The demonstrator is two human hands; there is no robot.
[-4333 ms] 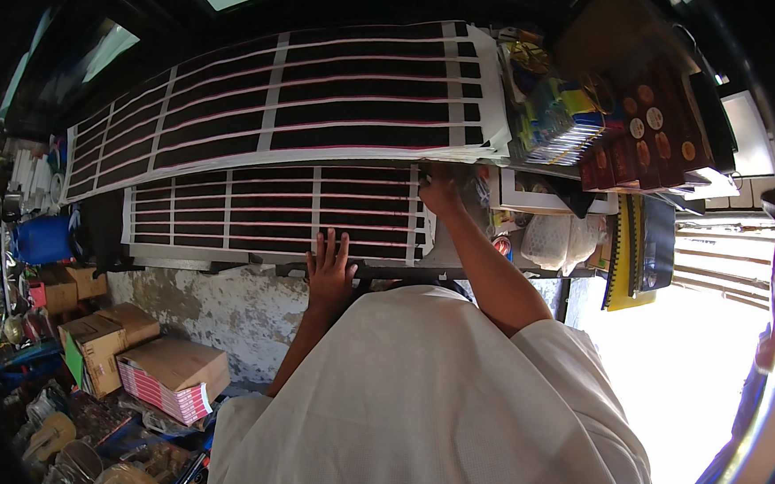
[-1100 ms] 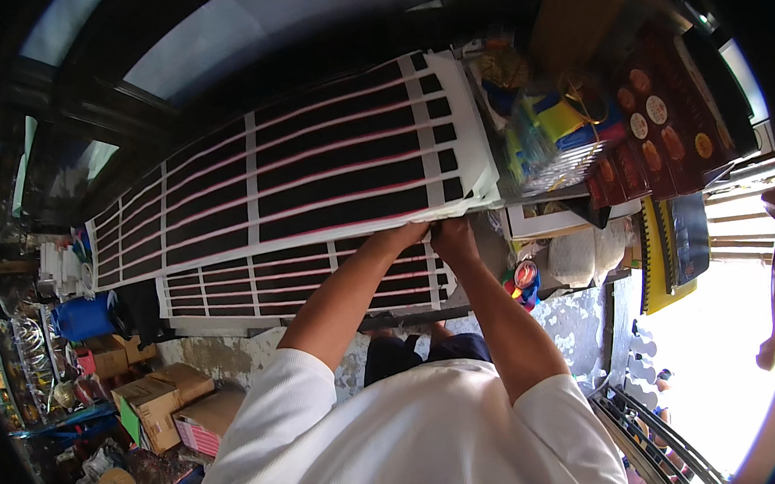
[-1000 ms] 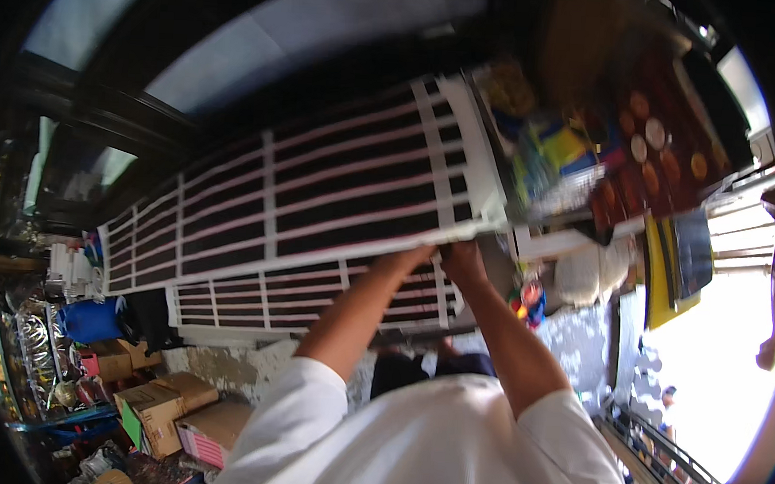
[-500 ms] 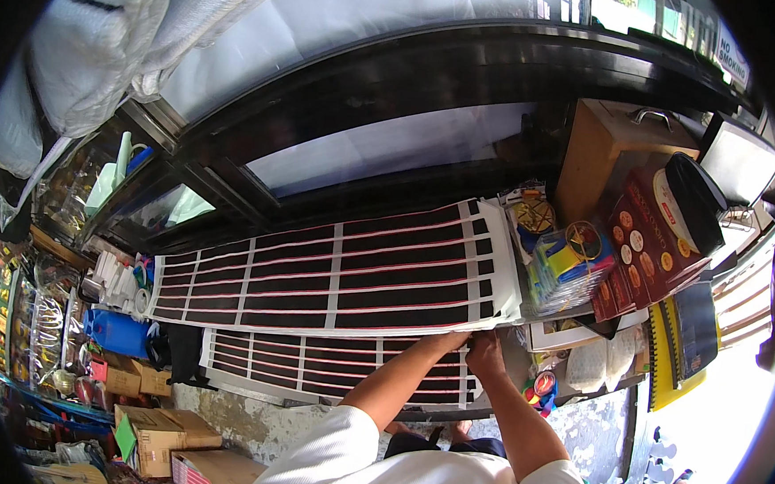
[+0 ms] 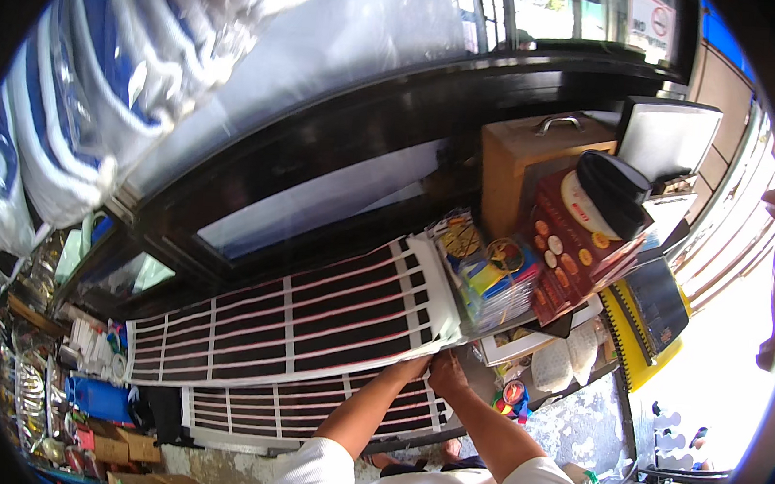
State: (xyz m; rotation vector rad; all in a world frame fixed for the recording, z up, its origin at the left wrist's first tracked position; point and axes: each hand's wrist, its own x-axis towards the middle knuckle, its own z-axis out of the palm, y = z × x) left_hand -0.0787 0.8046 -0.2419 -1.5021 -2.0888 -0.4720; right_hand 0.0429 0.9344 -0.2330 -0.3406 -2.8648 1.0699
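A long sheet (image 5: 248, 340) with black panels, white strips and thin red lines lies over the work surface, its white margin (image 5: 437, 298) at the right end. Below its near edge shows a second sheet (image 5: 306, 406) of the same pattern. My left hand (image 5: 414, 366) is at the near right corner of the upper sheet, its fingers hidden at the edge. Close beside it, my right hand (image 5: 447, 375) is closed, the knuckles bent. What it grips, if anything, is too small to make out.
Right of the sheets are a stack of plastic-wrapped packets (image 5: 495, 289), a dark red box (image 5: 565, 244), a wooden cabinet (image 5: 517, 161) and yellow spiral-bound books (image 5: 639, 328). A tape roll (image 5: 513, 393) sits near my right forearm. Cardboard boxes (image 5: 127, 445) stand lower left.
My view has turned, so the sheets and hands appear further left and lower. Both hands stay together at the upper sheet's near right corner.
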